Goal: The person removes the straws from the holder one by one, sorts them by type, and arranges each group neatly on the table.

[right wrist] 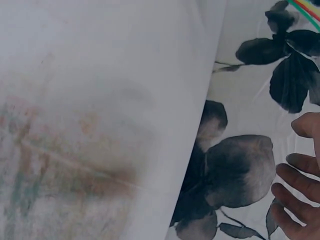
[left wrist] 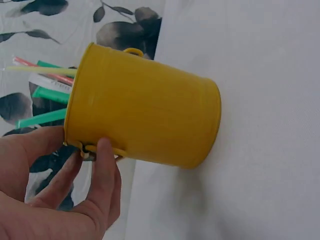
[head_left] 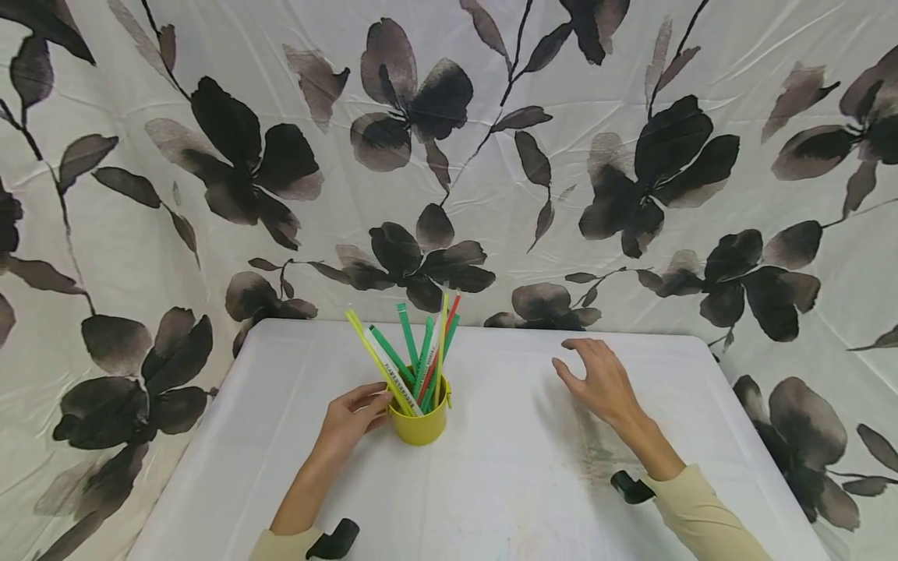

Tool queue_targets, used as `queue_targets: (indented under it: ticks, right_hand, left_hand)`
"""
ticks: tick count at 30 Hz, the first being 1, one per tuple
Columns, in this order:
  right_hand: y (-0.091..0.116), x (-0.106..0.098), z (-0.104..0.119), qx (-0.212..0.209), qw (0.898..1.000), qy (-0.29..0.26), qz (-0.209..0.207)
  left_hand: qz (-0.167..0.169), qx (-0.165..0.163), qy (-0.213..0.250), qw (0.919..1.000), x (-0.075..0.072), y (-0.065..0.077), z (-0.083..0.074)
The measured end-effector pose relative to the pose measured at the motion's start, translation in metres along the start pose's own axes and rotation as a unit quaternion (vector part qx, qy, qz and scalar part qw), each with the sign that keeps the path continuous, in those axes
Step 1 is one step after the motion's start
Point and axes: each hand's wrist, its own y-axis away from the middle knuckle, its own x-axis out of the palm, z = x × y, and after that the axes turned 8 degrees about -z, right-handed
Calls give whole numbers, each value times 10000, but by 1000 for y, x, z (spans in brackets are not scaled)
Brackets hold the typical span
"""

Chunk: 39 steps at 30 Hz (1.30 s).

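A yellow metal bucket (head_left: 418,428) with small side handle fittings is at the middle left of the white table. Several long thin sticks (head_left: 407,335) in green, yellow, red and white lean out of its top; a white one carries printed lettering. My left hand (head_left: 354,413) holds the bucket at its left side, thumb at the rim and fingers at the handle fitting, as the left wrist view shows on the yellow wall (left wrist: 145,105). Off to the right, my right hand (head_left: 602,382) hovers above the table with fingers spread and loosely bent, holding nothing.
The white table (head_left: 505,499) has faint coloured stains (right wrist: 45,160) near its right side. Behind and beside it hangs a white cloth (head_left: 519,218) with dark flower prints. A black band (head_left: 631,487) sits at each wrist.
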Motion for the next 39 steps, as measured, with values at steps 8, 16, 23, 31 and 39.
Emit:
queue_targets:
  ticks: [8, 16, 23, 31, 39]
  right_hand:
    - [0, 4, 4, -15, 9999, -4, 118]
    - [0, 4, 6, -48, 9999, -50, 117]
    - [-9, 9, 17, 201, 9986, -355, 349]
    - [-22, 25, 36, 368, 9909, -1228, 399]
    - [-31, 39, 57, 1006, 9686, -2214, 522]
  left_hand:
    - [86, -323, 256, 9991, -2, -1, -6]
    - [168, -494, 423, 9977, -2, -4, -4]
    - [154, -443, 466, 9978, -3, -4, -2]
    - [120, -460, 543, 9974, -5, -3, -1]
    - [125, -470, 539, 9974, -3, -3, -1]
